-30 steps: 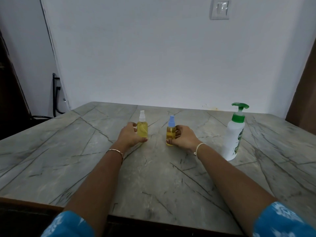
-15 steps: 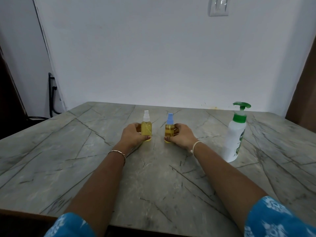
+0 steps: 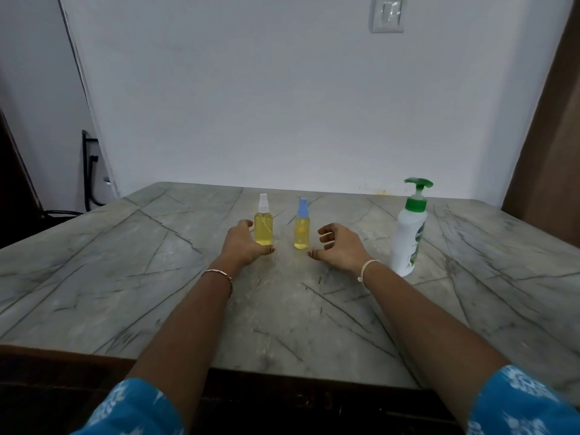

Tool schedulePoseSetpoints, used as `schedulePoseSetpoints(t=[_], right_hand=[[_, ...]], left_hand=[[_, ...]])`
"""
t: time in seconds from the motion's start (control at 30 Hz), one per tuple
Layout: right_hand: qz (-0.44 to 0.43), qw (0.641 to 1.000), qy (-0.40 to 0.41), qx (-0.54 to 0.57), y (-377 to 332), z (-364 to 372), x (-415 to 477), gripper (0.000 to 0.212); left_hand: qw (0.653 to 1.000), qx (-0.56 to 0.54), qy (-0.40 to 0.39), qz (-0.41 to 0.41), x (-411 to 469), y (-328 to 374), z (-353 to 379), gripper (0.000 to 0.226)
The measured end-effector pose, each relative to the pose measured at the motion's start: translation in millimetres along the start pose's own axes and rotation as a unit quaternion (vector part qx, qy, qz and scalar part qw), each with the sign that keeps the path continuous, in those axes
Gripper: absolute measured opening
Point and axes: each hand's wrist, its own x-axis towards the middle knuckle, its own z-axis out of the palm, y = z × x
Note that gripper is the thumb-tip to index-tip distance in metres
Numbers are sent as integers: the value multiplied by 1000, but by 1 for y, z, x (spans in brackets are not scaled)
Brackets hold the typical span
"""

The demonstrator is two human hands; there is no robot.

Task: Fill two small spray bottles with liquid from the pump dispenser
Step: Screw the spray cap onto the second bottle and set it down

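Observation:
Two small spray bottles stand upright side by side on the grey marble table point(image 3: 125, 277), both holding yellow liquid. The left one point(image 3: 263, 229) has a white cap, the right one point(image 3: 302, 229) a blue cap. My left hand point(image 3: 243, 246) rests just left of the white-capped bottle, fingers spread, thumb near its base. My right hand point(image 3: 340, 246) sits a little right of the blue-capped bottle, fingers curled apart, not touching it. The white pump dispenser point(image 3: 408, 237) with a green pump head stands to the right of my right hand.
A white wall rises right behind the table's far edge, with a switch plate point(image 3: 387, 14) high up. A black cable and bracket point(image 3: 89, 171) hang at the left wall. A brown panel point(image 3: 549, 152) borders the right side.
Both hands have let go of the spray bottles and drawn back slightly; the right hand has moved clear to the right. The bottles stand closer together than one second ago.

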Motion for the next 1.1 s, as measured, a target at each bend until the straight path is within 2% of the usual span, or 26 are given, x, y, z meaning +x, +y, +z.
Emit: schedulePoseSetpoints(t=[0.2, 0.3, 0.5, 0.6, 0.73, 0.83, 0.97, 1.1], right_hand=[[-39, 997, 22, -64, 5, -29, -49, 29], [-31, 995, 71, -60, 10, -49, -71, 19], [24, 973, 228, -6, 21, -92, -101, 36], [48, 961, 274, 5, 30, -109, -106, 47], [89, 967, 227, 77, 48, -116, -95, 87], [115, 976, 149, 112, 59, -116, -84, 103], [106, 980, 97, 138, 60, -116, -76, 104], [86, 979, 70, 171, 59, -116, -71, 94]], left_hand=[[1000, 16, 16, 14, -36, 15, 4, 76], [999, 22, 4, 24, -50, 20, 3, 71], [989, 63, -103, 89, -74, 33, 9, 57], [981, 78, -140, 114, -82, 42, 14, 57], [963, 133, -182, 149, -88, 52, 21, 62], [950, 164, -203, 171, -88, 58, 28, 64], [941, 180, -217, 188, -86, 64, 36, 63], [937, 187, -227, 191, -79, 65, 40, 66]])
